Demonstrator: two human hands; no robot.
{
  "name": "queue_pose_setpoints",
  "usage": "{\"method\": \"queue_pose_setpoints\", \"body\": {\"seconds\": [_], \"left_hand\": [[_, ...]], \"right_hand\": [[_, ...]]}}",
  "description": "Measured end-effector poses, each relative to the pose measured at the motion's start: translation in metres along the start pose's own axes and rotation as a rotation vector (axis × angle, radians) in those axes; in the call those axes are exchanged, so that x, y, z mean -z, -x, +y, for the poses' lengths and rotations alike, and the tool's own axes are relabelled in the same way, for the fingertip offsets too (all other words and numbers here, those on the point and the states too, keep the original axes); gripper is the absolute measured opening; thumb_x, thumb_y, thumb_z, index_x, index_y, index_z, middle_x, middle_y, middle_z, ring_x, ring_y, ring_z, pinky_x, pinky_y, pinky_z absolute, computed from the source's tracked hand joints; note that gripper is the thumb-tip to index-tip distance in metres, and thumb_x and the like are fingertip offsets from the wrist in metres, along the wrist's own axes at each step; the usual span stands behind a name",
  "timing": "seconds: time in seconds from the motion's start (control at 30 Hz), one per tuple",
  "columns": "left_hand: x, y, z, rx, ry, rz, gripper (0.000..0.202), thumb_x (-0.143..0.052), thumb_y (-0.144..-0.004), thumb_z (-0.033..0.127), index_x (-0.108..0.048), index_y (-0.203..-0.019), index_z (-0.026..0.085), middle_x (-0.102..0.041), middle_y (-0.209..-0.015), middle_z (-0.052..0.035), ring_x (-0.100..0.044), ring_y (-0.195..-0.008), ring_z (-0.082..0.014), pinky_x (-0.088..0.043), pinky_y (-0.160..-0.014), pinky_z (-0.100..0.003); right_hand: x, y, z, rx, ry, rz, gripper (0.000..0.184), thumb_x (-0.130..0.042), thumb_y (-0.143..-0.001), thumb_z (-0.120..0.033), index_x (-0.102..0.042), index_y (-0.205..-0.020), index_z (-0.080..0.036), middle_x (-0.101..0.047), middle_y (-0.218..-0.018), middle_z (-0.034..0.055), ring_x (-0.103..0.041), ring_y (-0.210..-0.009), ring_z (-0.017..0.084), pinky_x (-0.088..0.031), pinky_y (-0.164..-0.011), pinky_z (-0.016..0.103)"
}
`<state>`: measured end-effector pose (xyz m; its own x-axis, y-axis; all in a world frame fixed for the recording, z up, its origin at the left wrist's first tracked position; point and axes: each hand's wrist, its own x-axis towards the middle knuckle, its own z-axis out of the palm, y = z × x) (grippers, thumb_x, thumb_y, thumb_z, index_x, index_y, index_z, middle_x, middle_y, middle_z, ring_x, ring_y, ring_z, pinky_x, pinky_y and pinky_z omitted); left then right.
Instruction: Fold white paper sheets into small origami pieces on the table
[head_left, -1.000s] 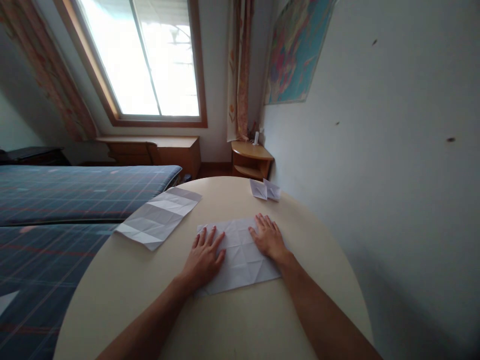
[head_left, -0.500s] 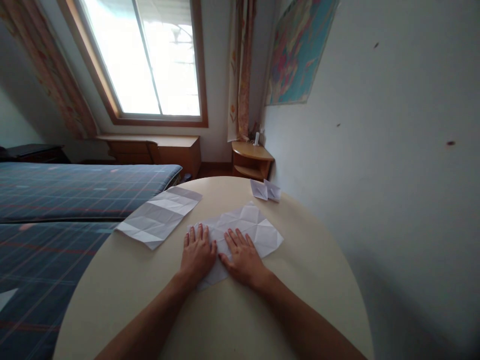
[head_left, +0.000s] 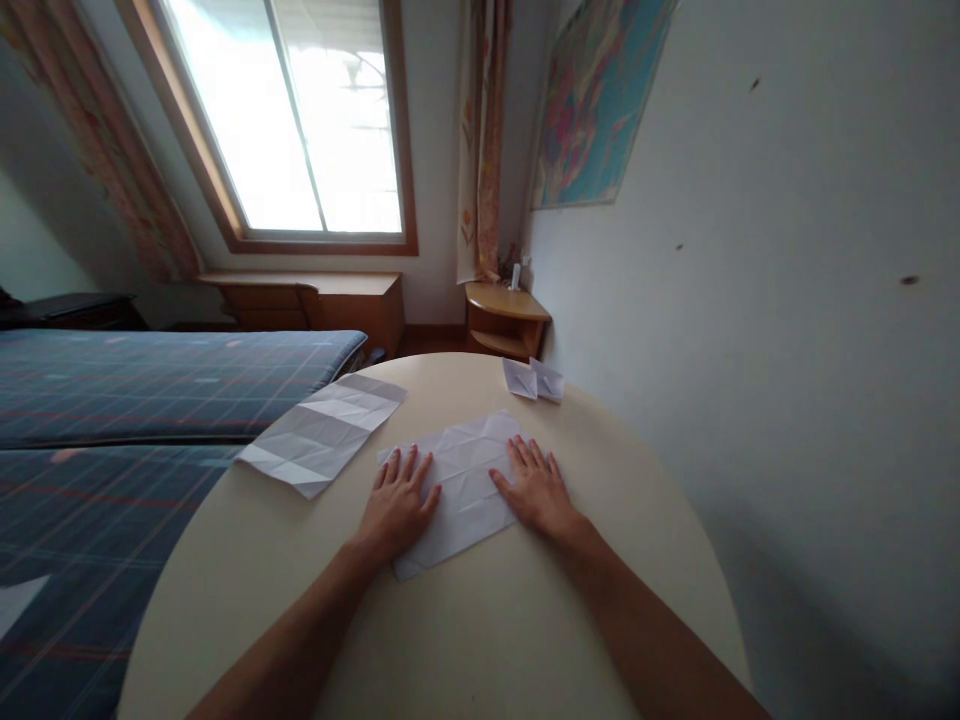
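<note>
The creased sheet (head_left: 465, 500) is lying near the middle of the surface (head_left: 480, 640). The left hand (head_left: 397, 507) is covering its nine o'clock side, the right hand (head_left: 538, 488) its three o'clock side, both grips spreading, probably keeping the folds flat; palm contact is hard to judge. A pleated sheet (head_left: 322, 432) is resting at ten o'clock, two folded pieces (head_left: 520, 379) at one, neither obstructing.
</note>
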<state>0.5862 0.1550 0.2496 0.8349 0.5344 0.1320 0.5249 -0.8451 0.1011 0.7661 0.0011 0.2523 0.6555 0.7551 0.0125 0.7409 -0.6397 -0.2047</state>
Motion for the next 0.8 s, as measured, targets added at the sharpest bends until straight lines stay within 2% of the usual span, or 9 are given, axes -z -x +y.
{"method": "queue_pose_setpoints", "body": {"seconds": [0.13,0.27,0.4,0.47,0.6,0.8], "left_hand": [[-0.001,0.000,0.001,0.012,-0.005,0.002,0.056,-0.035,-0.098,0.046,-0.037,-0.149,0.022,-0.029,-0.159,-0.0099,-0.021,-0.147,-0.0336,-0.022,-0.118,-0.049],[-0.002,0.001,0.003,0.013,0.001,0.012,0.056,-0.036,-0.098,0.045,-0.037,-0.149,0.022,-0.029,-0.159,-0.0101,-0.021,-0.147,-0.0339,-0.021,-0.118,-0.049],[-0.002,0.001,0.002,0.012,-0.001,0.020,0.057,-0.037,-0.097,0.045,-0.037,-0.149,0.021,-0.030,-0.158,-0.0106,-0.022,-0.147,-0.0343,-0.021,-0.118,-0.050],[-0.001,0.001,0.002,0.010,-0.004,0.018,0.057,-0.037,-0.097,0.044,-0.037,-0.149,0.020,-0.031,-0.158,-0.0110,-0.022,-0.147,-0.0345,-0.021,-0.118,-0.049],[0.000,0.002,0.004,0.010,0.002,0.009,0.057,-0.038,-0.097,0.045,-0.037,-0.149,0.020,-0.030,-0.159,-0.0109,-0.021,-0.147,-0.0344,-0.020,-0.119,-0.049],[0.000,-0.001,-0.004,0.024,-0.001,0.008,0.059,-0.038,-0.097,0.048,-0.037,-0.149,0.020,-0.029,-0.159,-0.0116,-0.021,-0.147,-0.0331,-0.021,-0.119,-0.048]], "right_hand": [[0.004,0.000,0.002,-0.017,0.014,0.083,0.072,-0.032,-0.096,-0.053,-0.032,-0.151,-0.007,-0.028,-0.158,0.0131,-0.019,-0.147,0.029,-0.006,-0.119,0.049],[0.011,0.008,-0.016,0.144,-0.029,0.175,0.061,-0.034,-0.097,-0.046,-0.044,-0.145,-0.009,-0.035,-0.156,0.0118,-0.021,-0.147,0.026,-0.005,-0.120,0.046],[0.007,0.019,-0.041,0.325,-0.131,0.147,0.061,-0.038,-0.097,-0.048,-0.040,-0.147,-0.014,-0.033,-0.157,0.0088,-0.021,-0.147,0.024,-0.012,-0.120,0.042],[0.000,0.023,-0.049,0.347,-0.147,0.097,0.064,-0.040,-0.095,-0.051,-0.038,-0.149,-0.017,-0.030,-0.158,0.0081,-0.020,-0.147,0.025,-0.013,-0.120,0.044],[-0.009,0.021,-0.045,0.278,-0.107,0.027,0.073,-0.037,-0.094,-0.061,-0.033,-0.152,-0.017,-0.025,-0.160,0.0094,-0.015,-0.149,0.027,-0.008,-0.120,0.047],[-0.001,0.009,-0.020,0.089,-0.034,0.014,0.078,-0.033,-0.093,-0.064,-0.028,-0.154,-0.015,-0.020,-0.161,0.0091,-0.013,-0.149,0.029,-0.008,-0.120,0.048]]}}
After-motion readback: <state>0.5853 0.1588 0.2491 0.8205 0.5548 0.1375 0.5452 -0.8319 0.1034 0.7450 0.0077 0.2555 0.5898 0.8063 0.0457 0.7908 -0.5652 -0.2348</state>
